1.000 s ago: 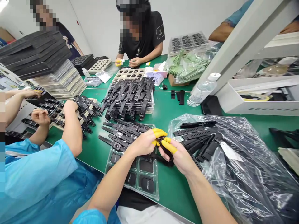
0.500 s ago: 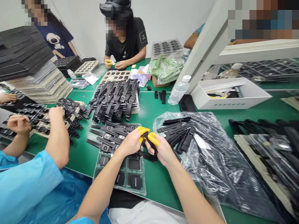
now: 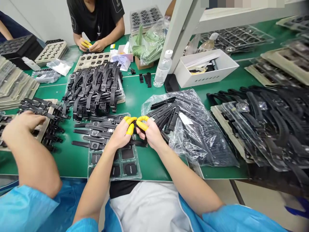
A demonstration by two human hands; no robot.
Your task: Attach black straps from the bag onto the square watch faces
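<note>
My left hand (image 3: pixel 122 133) and my right hand (image 3: pixel 151 132), both with yellow finger covers, meet over the table. Between their fingertips they grip a black watch strap (image 3: pixel 138 124), mostly hidden by the fingers. Whether a watch body hangs on it I cannot tell. Left of my hands, several watches with black straps (image 3: pixel 94 133) lie in a row on a clear plastic tray (image 3: pixel 139 175). The tray's near compartments hold square black pieces (image 3: pixel 129 169). Just right of my right hand, loose black straps (image 3: pixel 166 116) rest on a clear plastic bag (image 3: pixel 200 138).
A tall pile of strapped watches (image 3: pixel 96 87) stands ahead on the left. Beyond the bag are a water bottle (image 3: pixel 163 69), a phone (image 3: pixel 171 83) and a white box (image 3: pixel 205 72). Stacked watch trays (image 3: pixel 260 129) fill the right. A co-worker's arm (image 3: pixel 33 148) reaches in at left.
The camera view has turned rightward and down, so things sit further left and higher. Both hands still hold the strap; less of it shows below the right fingers now.
</note>
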